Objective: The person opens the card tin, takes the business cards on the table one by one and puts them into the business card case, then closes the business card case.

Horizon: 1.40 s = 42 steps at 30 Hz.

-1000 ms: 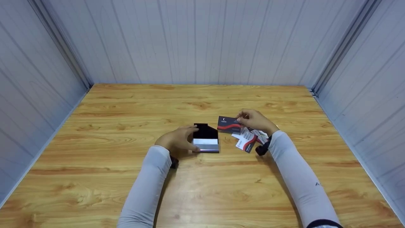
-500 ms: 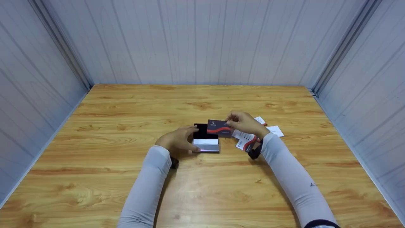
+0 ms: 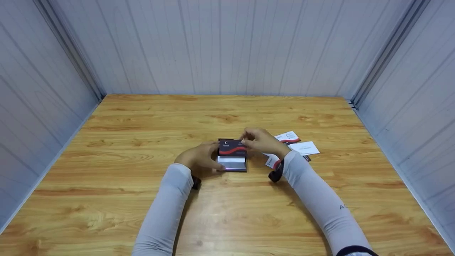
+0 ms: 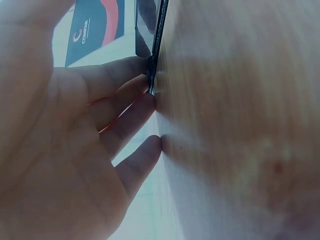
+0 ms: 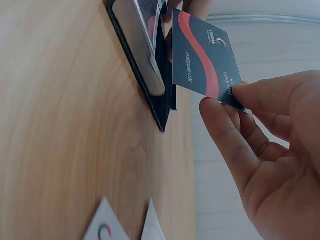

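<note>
In the head view a black business card case (image 3: 235, 166) lies lid-back on the table, with white cards in its metal-fronted pocket. My left hand (image 3: 199, 156) holds its left side, thumb at the front corner and fingers toward the back. The left wrist view shows those fingertips touching the case's edge (image 4: 159, 40). Between thumb and fingers my right hand (image 3: 263, 143) pinches the right end of a dark business card (image 3: 231, 146) with a red wave. From the right wrist view, that card (image 5: 200, 55) is raised and tilted beside the case (image 5: 135, 45).
Several loose business cards (image 3: 304, 148), white and dark with red, lie overlapping right of the case, partly behind the right wrist. The wood-patterned table (image 3: 227, 220) meets pale panel walls (image 3: 227, 53) at its back and sides.
My right hand has carried the dark business card leftward from above the loose cards to over the case. More of the loose cards now shows. The left hand and the case stay in place.
</note>
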Tool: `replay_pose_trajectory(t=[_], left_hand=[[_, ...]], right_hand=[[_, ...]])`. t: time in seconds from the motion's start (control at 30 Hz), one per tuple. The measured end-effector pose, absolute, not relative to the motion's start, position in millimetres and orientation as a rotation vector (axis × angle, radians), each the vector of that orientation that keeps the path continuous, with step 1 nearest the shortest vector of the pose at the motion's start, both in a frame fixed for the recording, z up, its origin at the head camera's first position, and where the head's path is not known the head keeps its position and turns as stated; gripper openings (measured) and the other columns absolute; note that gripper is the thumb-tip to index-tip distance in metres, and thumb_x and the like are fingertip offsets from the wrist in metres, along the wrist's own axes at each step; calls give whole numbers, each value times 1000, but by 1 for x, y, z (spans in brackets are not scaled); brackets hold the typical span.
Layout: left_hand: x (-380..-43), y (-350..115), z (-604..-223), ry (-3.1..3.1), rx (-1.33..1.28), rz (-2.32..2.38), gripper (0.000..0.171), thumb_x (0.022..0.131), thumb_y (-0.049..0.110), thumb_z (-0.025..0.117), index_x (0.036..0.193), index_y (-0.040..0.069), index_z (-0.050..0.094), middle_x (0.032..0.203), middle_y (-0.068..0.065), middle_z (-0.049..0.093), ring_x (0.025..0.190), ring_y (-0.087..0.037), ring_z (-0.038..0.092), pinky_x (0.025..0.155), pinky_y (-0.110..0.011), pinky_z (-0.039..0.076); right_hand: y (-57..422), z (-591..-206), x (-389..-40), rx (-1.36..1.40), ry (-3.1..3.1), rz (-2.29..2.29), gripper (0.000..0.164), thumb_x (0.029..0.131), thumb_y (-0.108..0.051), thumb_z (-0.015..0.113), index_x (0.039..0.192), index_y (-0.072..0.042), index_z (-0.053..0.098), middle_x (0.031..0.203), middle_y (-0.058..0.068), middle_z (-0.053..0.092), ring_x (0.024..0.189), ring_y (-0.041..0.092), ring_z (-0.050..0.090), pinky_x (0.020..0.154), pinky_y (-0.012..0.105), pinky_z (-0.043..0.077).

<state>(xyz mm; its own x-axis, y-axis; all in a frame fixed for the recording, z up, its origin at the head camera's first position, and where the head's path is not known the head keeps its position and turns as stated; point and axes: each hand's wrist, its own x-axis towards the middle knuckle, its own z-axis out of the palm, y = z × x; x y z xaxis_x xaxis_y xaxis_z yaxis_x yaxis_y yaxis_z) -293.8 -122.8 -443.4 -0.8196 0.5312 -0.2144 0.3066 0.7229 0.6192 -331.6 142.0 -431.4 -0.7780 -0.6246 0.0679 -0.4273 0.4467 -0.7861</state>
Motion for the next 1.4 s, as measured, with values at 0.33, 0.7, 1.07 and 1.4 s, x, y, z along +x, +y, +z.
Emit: replay_pose_trajectory(t=[0.33,0.7,1.07,1.4], left_hand=[[-295,-124,-444,2514,685,913,82,79,34,87,149,16,49,143,0,50,130,-18,45,112,-39,32],[-294,-123,-444,2560,687,809,99,78,43,85,155,4,37,160,-10,33,145,-27,30,117,-41,26],[-293,-123,-442,2546,644,783,101,80,44,83,158,7,31,163,-9,25,149,-29,21,118,-44,21],[-291,-124,-440,2564,653,719,97,82,47,79,159,11,31,164,-11,22,151,-29,16,118,-47,21]], right_hand=[[133,-435,-330,-945,2536,-1165,10,101,-10,60,107,-7,68,95,2,65,86,15,58,77,32,48],[134,-440,-328,-975,2515,-1155,9,99,-6,62,105,-3,68,93,4,66,85,15,58,77,32,48],[135,-441,-328,-1051,2551,-1033,19,99,-5,61,115,-5,71,110,9,66,101,20,58,91,42,48],[137,-440,-325,-1214,2504,-889,19,99,-8,62,115,-6,71,112,8,66,97,24,62,85,41,51]])
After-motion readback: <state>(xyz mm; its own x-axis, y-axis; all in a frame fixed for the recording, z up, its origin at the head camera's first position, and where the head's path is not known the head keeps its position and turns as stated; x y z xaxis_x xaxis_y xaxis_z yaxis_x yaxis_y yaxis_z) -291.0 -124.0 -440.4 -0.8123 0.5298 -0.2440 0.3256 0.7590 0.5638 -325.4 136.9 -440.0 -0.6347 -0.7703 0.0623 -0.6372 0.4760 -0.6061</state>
